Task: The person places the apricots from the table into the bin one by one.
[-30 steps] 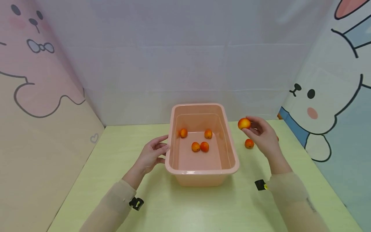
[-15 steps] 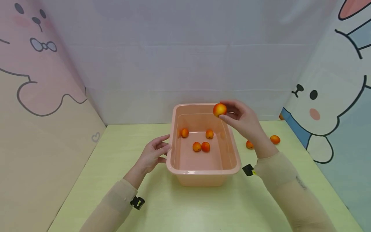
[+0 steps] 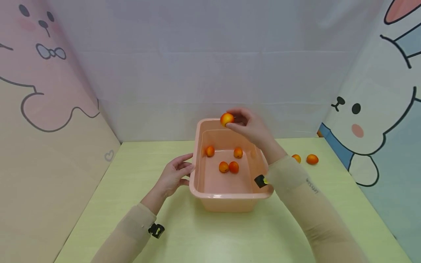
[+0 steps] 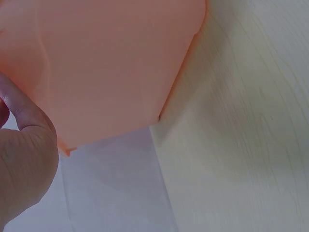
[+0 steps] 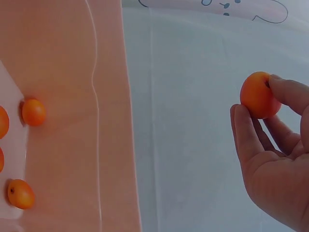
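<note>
A pink plastic basin [image 3: 210, 202] stands on the table with several small, round orange-red fruits [image 3: 233, 167] on its floor. At its left side, my left hand [image 3: 172, 175] holds the rim; in the left wrist view, only part of that hand [image 4: 29, 150] shows beside the basin wall [image 4: 111, 72]. Above the basin's far end, my right hand [image 3: 251, 128] pinches another fruit [image 3: 227, 119], orange with a yellow patch. The right wrist view shows this held fruit [image 5: 259, 95] between thumb and fingertips, apart from the basin.
Two more such fruits, one partly behind the right sleeve [image 3: 296, 158] and one whole fruit [image 3: 312, 159], lie on the light wooden table [image 3: 210, 241] right of the basin. A pale curtain [image 3: 164, 91] hangs behind, with cartoon-printed panels at both sides.
My right hand has carried its fruit leftward and up, from beside the basin to above its far end. The left hand stays at the rim.
</note>
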`<state>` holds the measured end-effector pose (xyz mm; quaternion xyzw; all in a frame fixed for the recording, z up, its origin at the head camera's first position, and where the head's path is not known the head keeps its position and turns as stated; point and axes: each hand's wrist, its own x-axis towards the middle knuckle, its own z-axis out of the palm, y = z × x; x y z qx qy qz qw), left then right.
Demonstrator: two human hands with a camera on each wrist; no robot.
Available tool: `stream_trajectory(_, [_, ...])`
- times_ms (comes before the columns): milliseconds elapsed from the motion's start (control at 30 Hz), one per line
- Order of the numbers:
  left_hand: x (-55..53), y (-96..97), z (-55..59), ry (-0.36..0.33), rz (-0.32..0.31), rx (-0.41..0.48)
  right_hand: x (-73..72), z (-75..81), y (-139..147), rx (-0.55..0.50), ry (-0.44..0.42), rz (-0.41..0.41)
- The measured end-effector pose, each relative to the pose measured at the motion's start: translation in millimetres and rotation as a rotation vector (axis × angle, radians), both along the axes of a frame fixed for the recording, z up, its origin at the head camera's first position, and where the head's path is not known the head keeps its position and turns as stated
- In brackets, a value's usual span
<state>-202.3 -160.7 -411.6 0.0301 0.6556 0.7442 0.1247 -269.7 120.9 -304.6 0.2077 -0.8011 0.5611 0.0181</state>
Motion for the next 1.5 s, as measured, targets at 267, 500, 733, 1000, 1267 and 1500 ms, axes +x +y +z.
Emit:
stream_trajectory(267, [-0.4, -0.7, -0.3, -0.007, 0.006, -0.016, -20.0, -28.2, -26, 0.069, -0.111, 0.062])
stream_trajectory(500, [-0.4, 0.4, -0.2, -0.01, 0.001, -0.014, -34.1, -51.2, -42, 0.189, -0.153, 0.095])
stream_trajectory(733, [-1.3, 1.1, -1.6, -0.008, 0.0, -0.008, -44.8, -61.8, -44, 0.273, -0.216, 0.092])
stream_trajectory(1000, [-1.7, 1.5, -2.0, -0.01, 0.007, -0.008, -53.4, -72.0, -50, 0.327, -0.23, 0.134])
stream_trajectory(1267, [-1.6, 1.3, -1.0, -0.009, 0.008, -0.009, -53.6, -79.4, -51, 0.362, -0.229, 0.192])
stream_trajectory(1500, [-3.3, 0.5, -2.4, -0.011, 0.008, -0.029, -52.8, -83.9, -52, 0.351, -0.288, 0.255])
